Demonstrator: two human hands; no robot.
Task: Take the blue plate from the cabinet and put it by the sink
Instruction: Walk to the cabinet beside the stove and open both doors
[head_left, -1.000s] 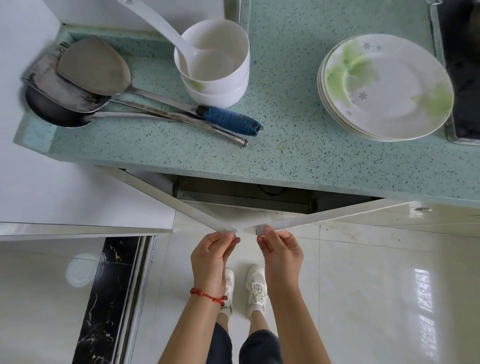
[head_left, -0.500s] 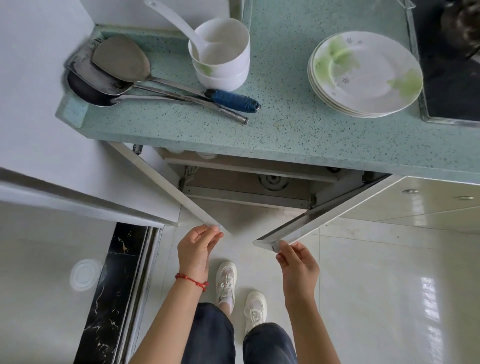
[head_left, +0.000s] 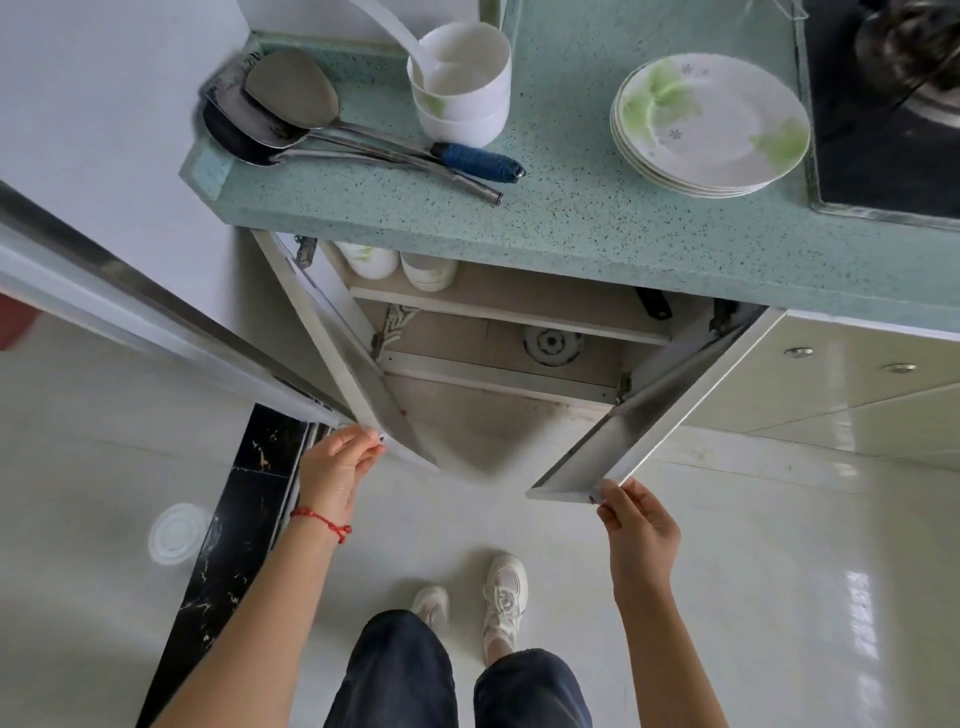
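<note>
The cabinet under the green speckled counter (head_left: 597, 223) stands open, both doors swung wide. My left hand (head_left: 335, 470) grips the free edge of the left door (head_left: 332, 343). My right hand (head_left: 639, 527) grips the corner of the right door (head_left: 654, 421). Inside, white bowls (head_left: 397, 265) sit on the upper shelf, and a round blue-patterned dish (head_left: 550, 345) shows at the back of the lower space, partly hidden by the shelf. I cannot tell if it is the blue plate.
On the counter lie a stack of white plates with green flowers (head_left: 711, 124), stacked white bowls holding a ladle (head_left: 462, 88), and metal spatulas (head_left: 291, 109). A black stove (head_left: 893, 114) sits at the far right. My feet (head_left: 498, 597) stand on the glossy tile floor.
Both doors have swung from nearly shut to wide open, my hands moving apart with them. The view pulled back and the shelves came into sight.
</note>
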